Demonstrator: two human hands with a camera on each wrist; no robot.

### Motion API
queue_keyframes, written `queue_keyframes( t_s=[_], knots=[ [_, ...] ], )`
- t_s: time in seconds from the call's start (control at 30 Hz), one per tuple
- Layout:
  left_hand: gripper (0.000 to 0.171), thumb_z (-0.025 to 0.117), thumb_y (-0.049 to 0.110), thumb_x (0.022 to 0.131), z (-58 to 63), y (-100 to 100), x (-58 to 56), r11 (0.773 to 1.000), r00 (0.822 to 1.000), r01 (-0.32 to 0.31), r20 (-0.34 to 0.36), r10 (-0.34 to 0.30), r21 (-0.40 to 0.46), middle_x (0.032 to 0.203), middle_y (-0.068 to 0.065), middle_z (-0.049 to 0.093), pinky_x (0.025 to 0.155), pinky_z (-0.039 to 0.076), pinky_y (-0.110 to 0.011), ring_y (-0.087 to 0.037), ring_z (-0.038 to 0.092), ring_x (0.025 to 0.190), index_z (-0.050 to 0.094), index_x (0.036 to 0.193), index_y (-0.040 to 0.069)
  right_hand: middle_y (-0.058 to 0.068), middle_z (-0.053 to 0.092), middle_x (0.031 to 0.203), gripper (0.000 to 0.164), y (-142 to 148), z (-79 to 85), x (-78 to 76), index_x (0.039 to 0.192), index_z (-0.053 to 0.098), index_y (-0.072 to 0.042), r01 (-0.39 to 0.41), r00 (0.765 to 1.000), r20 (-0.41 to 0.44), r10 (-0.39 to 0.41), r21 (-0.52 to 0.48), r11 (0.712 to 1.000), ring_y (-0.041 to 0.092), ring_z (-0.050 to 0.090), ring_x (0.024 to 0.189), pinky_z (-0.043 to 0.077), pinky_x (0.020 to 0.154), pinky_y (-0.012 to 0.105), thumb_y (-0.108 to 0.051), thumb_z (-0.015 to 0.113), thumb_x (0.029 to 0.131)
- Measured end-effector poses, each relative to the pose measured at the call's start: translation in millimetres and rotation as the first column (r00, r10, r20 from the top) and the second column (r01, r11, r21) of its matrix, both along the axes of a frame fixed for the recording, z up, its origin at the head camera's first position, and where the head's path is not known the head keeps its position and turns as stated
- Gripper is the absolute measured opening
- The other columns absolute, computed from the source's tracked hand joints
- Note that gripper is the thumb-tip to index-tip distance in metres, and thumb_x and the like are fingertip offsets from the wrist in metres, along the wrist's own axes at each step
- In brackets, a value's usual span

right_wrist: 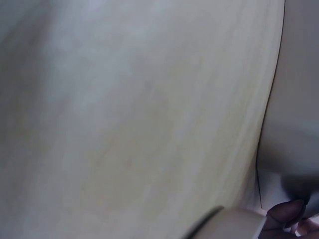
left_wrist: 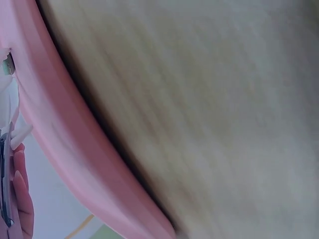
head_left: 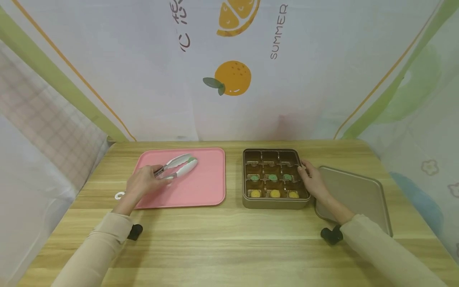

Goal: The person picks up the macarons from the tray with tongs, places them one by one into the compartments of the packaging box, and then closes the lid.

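The left hand grips tongs, seemingly around a green piece; the right hand holds the box.

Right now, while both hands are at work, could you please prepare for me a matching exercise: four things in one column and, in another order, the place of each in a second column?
Things
1. Serving tongs
2. Yellow round pieces
3. Rectangular lid
4. Pink tray

Places
A. On the table, right of the nine-compartment box
B. In the left hand
C. Beneath the tongs, left of the box
D. In the box's row nearest the person

Pairs: 1-B, 2-D, 3-A, 4-C
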State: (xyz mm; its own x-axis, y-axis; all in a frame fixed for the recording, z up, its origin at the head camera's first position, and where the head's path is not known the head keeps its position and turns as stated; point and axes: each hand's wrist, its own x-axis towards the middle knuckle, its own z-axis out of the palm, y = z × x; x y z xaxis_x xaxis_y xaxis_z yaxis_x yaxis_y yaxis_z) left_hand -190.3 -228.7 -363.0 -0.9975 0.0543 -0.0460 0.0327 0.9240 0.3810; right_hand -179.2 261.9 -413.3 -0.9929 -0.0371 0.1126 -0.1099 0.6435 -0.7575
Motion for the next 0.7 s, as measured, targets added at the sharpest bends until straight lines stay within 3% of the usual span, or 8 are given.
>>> queue_keyframes(
  t_s=[0.1, 0.3, 0.7],
  knots=[
    [0.068, 0.072, 0.041, 0.077, 0.1, -1.8, 1.3, 1.000, 1.000, 0.001, -0.007, -0.001, -0.009, 0.078, -0.008, 0.062, 0.052, 0.031, -0.030, -0.024, 0.048, 0.074, 0.054, 0.132, 0.005, 0.031, 0.056, 0.104, 0.052, -0.2, 1.4, 0.3, 0.140, 0.030, 0.012, 0.000, 1.000, -0.001, 0.000, -0.004, 1.000, 0.044, 0.054, 0.100, 0.041, 0.091, 0.057, -0.025, 0.035, 0.103],
    [0.067, 0.072, 0.041, 0.077, -0.4, -2.4, 0.7, 1.000, 1.000, -0.002, -0.004, 0.002, -0.011, 0.103, -0.018, 0.067, 0.054, 0.034, -0.030, -0.025, 0.051, 0.078, 0.055, 0.131, 0.005, 0.035, 0.049, 0.122, 0.054, -0.4, 2.9, 2.4, 0.142, 0.027, 0.010, -0.003, 0.999, 0.040, 0.003, -0.005, 1.000, 0.047, 0.047, 0.114, 0.038, 0.095, 0.058, -0.027, 0.033, 0.103],
    [0.065, 0.074, 0.040, 0.076, -0.4, -1.3, 1.7, 1.000, 1.000, 0.002, -0.026, -0.003, -0.011, 0.108, -0.020, 0.066, 0.055, 0.035, -0.031, -0.026, 0.052, 0.078, 0.058, 0.128, 0.005, 0.035, 0.053, 0.114, 0.053, -2.0, 4.5, 2.3, 0.140, 0.029, 0.012, -0.002, 1.000, 0.018, 0.002, -0.008, 1.000, 0.047, 0.050, 0.109, 0.040, 0.093, 0.058, -0.025, 0.034, 0.103]
  ],
)
